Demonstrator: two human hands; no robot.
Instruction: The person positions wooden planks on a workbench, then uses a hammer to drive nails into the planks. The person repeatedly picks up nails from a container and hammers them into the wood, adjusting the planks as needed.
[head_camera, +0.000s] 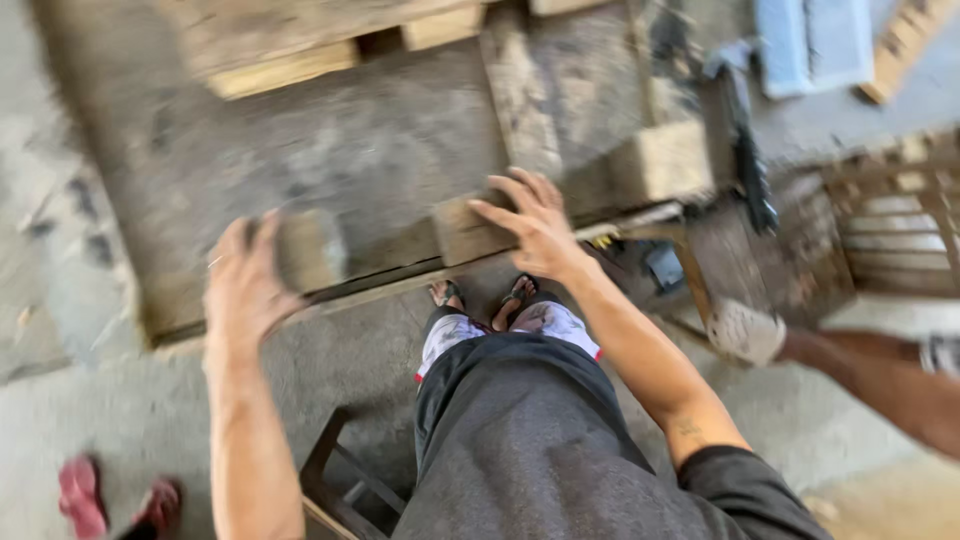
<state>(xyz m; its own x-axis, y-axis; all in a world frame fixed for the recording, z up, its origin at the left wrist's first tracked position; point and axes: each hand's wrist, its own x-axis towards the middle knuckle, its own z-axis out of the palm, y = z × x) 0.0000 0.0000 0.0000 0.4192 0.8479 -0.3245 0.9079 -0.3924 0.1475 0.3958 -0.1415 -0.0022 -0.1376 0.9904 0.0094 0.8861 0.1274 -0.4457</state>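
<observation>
Both hands are seen from above, stretched out over a large, worn grey-brown wooden pallet (380, 150) that lies on the concrete floor (90, 400). The right hand (535, 225) is spread with the fingers splayed and laid flat on a short, pale wooden block (470, 235) at the near edge of the pallet; nothing is gripped by it, the palm simply rests on the wood. The left hand (245, 280) is also opened, with the fingers loosely extended, and is placed against a second small wooden block (310, 250) further left along the same edge; whether the block is actually touched cannot be told because of blur. A third, squarer pale wooden block (672, 160) is seen to the right of the right hand, on the same pallet edge. Below the hands, 2 feet in dark sandals (485, 295) are placed just beside the pallet's edge, under a dark grey shirt (530, 440). At the right, another person's hand in a dirty whitish work glove (745, 330) is held near a slim wooden handle (690, 270). At the lower left, a pair of red sandals (110, 500) is visible on the floor.
</observation>
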